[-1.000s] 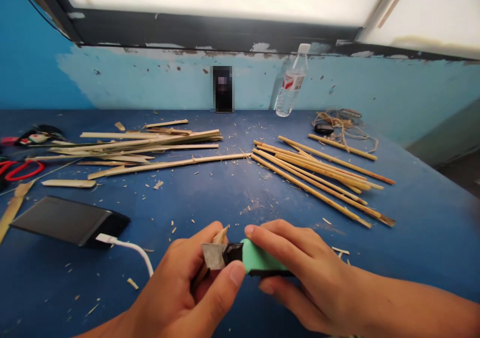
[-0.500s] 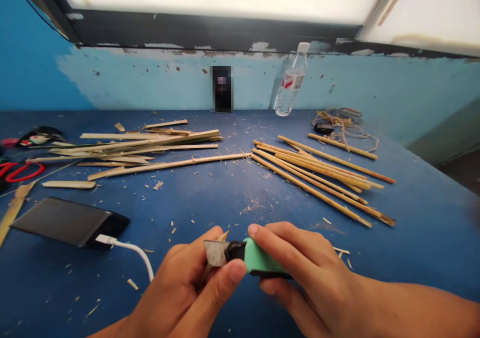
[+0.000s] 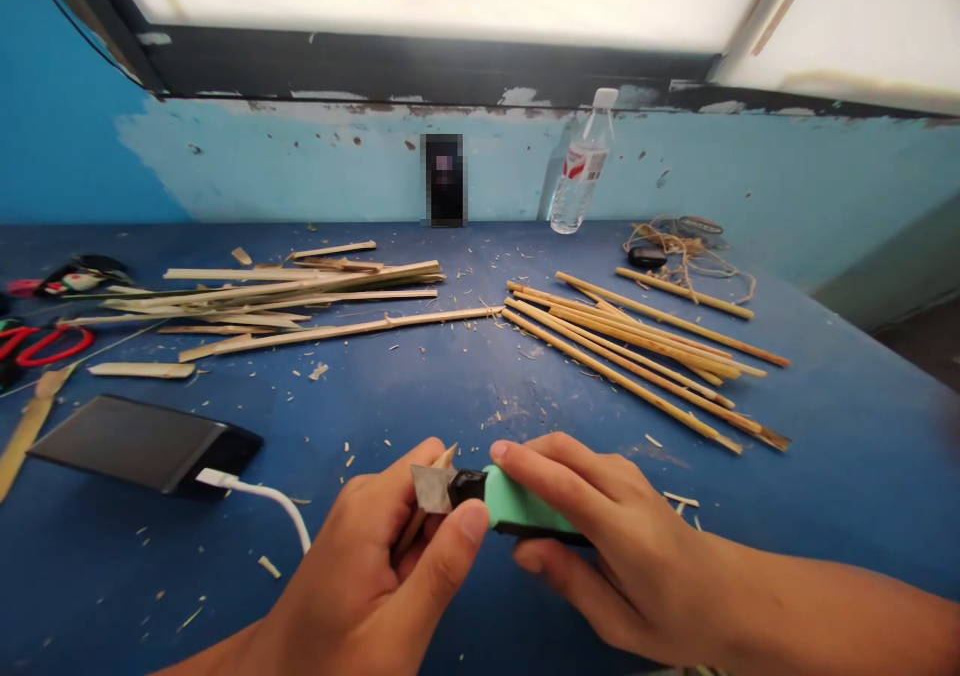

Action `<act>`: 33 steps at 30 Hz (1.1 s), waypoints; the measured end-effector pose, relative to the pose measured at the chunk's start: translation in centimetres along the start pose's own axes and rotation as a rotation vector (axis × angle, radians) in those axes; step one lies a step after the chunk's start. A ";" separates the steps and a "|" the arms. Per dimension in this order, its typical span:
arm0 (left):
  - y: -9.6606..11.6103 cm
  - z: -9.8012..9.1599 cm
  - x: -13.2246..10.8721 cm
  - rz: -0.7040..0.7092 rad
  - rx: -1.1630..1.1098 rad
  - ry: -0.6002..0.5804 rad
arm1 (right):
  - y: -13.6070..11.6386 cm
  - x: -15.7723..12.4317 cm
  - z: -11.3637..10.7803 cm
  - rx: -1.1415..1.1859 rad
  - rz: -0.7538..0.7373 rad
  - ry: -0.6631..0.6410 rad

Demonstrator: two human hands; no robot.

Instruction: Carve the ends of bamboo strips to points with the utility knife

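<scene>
A green and black utility knife (image 3: 525,501) is gripped by my right hand (image 3: 615,546), its blade pointing left. My left hand (image 3: 397,556) is closed around a short wooden stick (image 3: 411,534), whose pointed tip shows above the fingers. The broad blade (image 3: 433,488) lies across that stick near its tip. My left thumb presses by the black blade holder at the knife's front. Most of the stick is hidden inside my left hand.
Split strips (image 3: 300,286) lie at the left, rounded sticks (image 3: 637,346) at the right. A black device (image 3: 142,446) with a white cable (image 3: 270,496) sits near my left hand. Red-handled scissors (image 3: 52,344), a water bottle (image 3: 581,176), tangled string (image 3: 694,251) and shavings are on the blue table (image 3: 420,386).
The knife and both hands have shifted slightly up and left. The blade has tilted a little, and more of the stick shows beneath it.
</scene>
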State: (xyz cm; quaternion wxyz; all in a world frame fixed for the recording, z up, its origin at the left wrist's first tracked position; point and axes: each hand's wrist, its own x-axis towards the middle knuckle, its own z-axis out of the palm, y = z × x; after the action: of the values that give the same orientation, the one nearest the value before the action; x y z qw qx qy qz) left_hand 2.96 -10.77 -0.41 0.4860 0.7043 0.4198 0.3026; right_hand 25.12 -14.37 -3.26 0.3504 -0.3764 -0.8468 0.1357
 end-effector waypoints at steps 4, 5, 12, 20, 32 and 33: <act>0.1 0.0 -0.2 0.018 0.029 0.016 | 0.1 0.0 0.0 0.010 -0.003 -0.014; 0.1 0.0 -0.2 0.023 0.047 0.001 | 0.1 0.0 0.0 0.005 -0.006 -0.010; -0.2 -0.3 -0.3 0.003 0.073 -0.085 | -0.1 -0.2 -0.1 -0.093 -0.050 0.051; -0.3 -0.5 0.1 -0.168 -0.133 -0.139 | 0.1 0.1 -0.2 -0.160 0.083 0.080; 1.2 -3.6 3.8 -0.250 -0.758 -0.056 | 5.0 0.2 0.4 -0.442 0.218 -0.166; 1.9 -4.3 4.4 -0.220 -0.765 -0.027 | 5.0 0.2 0.4 -0.426 0.209 -0.159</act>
State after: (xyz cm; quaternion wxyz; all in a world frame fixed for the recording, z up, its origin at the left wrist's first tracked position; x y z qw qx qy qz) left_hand 2.03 -5.39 2.94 0.7484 0.4272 0.3430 0.3740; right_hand 27.49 -10.84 -5.94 0.1795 -0.5154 -0.8377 0.0188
